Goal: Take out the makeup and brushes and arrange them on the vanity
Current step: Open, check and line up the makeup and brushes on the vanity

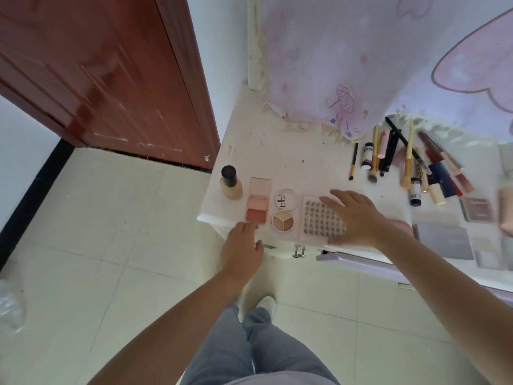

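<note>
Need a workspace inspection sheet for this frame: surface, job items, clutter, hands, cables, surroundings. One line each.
Surface: white vanity top, speckled with dark marks and scuffs.
Job's things: along the front edge, foundation bottle upright, open blush palette, round compact open with three-part pan, large grid palette; brushes and tubes in a loose fan at the back right; silvery flat palettes at far right.
Clutter: crumpled clear plastic on the floor.
Hands: left hand fingertips at the blush palette's near edge; right hand spread flat over the grid palette.
Cables: nothing seen.
Surroundings: red-brown door, pale tiled floor, pink patterned cloth behind the vanity.
</note>
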{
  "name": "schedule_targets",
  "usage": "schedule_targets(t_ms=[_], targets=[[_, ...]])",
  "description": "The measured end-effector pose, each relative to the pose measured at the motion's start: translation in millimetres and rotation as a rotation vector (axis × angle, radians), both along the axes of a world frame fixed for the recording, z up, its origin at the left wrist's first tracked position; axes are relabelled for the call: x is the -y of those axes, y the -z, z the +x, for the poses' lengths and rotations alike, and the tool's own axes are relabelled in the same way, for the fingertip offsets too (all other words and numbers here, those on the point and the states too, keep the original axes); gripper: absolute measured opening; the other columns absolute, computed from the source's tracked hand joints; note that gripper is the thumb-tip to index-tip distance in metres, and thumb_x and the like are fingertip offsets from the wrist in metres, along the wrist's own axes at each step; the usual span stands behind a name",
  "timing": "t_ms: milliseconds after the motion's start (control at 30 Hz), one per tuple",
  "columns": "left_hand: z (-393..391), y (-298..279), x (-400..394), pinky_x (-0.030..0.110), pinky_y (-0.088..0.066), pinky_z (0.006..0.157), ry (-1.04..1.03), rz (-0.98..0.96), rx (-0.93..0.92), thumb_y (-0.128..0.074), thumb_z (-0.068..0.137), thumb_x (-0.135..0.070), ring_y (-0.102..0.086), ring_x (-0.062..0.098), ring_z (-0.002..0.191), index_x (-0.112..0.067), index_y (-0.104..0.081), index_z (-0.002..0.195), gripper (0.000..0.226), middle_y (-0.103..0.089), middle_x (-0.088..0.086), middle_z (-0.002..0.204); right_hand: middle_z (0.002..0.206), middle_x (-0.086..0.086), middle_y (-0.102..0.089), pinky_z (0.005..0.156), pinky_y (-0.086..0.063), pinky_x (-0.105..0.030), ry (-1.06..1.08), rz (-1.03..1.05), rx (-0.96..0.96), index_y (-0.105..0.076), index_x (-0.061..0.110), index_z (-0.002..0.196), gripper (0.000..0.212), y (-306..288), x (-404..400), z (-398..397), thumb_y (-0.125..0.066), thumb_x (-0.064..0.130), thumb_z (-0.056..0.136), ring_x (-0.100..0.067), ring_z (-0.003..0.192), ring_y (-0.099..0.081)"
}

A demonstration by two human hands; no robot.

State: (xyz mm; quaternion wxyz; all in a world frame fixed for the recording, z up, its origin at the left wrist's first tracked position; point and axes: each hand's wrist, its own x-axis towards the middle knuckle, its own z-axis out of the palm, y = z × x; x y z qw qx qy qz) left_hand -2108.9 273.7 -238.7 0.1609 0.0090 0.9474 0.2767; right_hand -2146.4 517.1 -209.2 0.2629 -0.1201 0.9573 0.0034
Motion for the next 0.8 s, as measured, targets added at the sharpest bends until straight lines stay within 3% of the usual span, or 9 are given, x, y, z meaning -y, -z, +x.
schedule_targets(t_ms=[67,167,367,467,567,667,733,800], targets=[[1.3,-4.9,-12.2,0.025,-0.038,0.092,0.089,0.020,-0.054,-0.048,0.090,-0.018,-0.046,0.018,0.116,-0.013,-0.046,0.125,0.036,-0.048,0.004,0.125,0.153,-0.007,0.013,0.114,0.002,-0.047,0.028,0.088,0.103,0.004,0.029,0.144,0.112,6.2,-12.5,14.2,-0.064,0.064,0.063,-0.026,0.141,0.010],[1.3,-11.9,-31.7,0.024,-0.040,0.086,0.182,0.039,-0.102,-0.047,0.090,-0.018,-0.047,0.017,0.112,-0.012,-0.048,0.123,0.034,-0.049,0.003,0.122,0.151,-0.011,0.021,0.113,0.006,-0.050,0.056,0.119,0.150,0.010,0.030,0.143,0.119,15.5,-17.4,15.2,-0.066,0.066,0.059,-0.030,0.140,0.018],[-8.0,-21.6,-41.7,0.013,-0.030,0.074,0.287,0.085,-0.112,-0.051,0.088,-0.015,-0.050,0.016,0.107,-0.010,-0.051,0.116,0.029,-0.051,0.002,0.117,0.152,-0.012,0.003,0.114,0.003,-0.044,0.086,-0.002,0.062,-0.003,0.028,0.144,0.110,24.9,-20.1,5.6,-0.074,0.047,0.062,-0.029,0.140,0.006],[-25.7,-32.9,-44.5,0.017,-0.033,0.073,0.327,0.114,-0.065,-0.052,0.086,-0.014,-0.053,0.020,0.103,-0.009,-0.053,0.111,0.026,-0.053,0.006,0.112,0.147,-0.014,-0.008,0.114,-0.003,-0.042,0.120,-0.046,0.044,-0.010,0.027,0.143,0.107,18.2,-17.7,5.5,-0.074,0.046,0.059,-0.031,0.137,-0.003],[-50.0,-48.7,-49.6,0.019,-0.030,0.083,0.340,0.120,0.043,-0.057,0.085,-0.019,-0.049,0.019,0.112,-0.012,-0.044,0.128,0.045,-0.047,0.007,0.127,0.147,-0.011,-0.011,0.113,-0.011,-0.043,0.285,-0.172,0.040,-0.014,0.030,0.141,0.104,-3.7,-19.2,8.4,-0.076,0.042,0.059,-0.030,0.137,-0.005],[-75.8,-73.1,-54.3,0.027,-0.031,0.103,0.476,0.258,0.219,-0.072,0.076,-0.025,-0.031,0.020,0.131,-0.012,-0.017,0.143,0.088,-0.025,0.008,0.144,0.148,-0.002,-0.011,0.111,-0.018,-0.045,0.346,-0.270,0.019,-0.015,0.034,0.140,0.103,-45.2,-25.5,12.3,-0.076,0.043,0.057,-0.023,0.137,-0.005],[-91.1,-94.8,-58.7,0.031,-0.022,0.111,0.625,0.297,0.259,-0.077,0.070,-0.025,-0.014,0.017,0.139,-0.016,0.001,0.145,0.109,-0.008,0.001,0.152,0.147,0.005,-0.011,0.110,-0.021,-0.046,0.330,-0.274,-0.018,-0.017,0.037,0.139,0.101,-80.2,-28.7,12.7,-0.075,0.045,0.057,-0.018,0.135,-0.008],[-104.0,-118.0,-64.5,0.030,-0.015,0.113,0.719,0.367,0.292,-0.079,0.068,-0.023,-0.009,0.012,0.140,-0.022,0.015,0.144,0.120,0.000,-0.006,0.153,0.146,0.008,-0.012,0.109,-0.022,-0.047,0.333,-0.265,-0.078,-0.019,0.038,0.138,0.098,-116.1,-30.4,11.9,-0.073,0.047,0.057,-0.017,0.134,-0.010]])
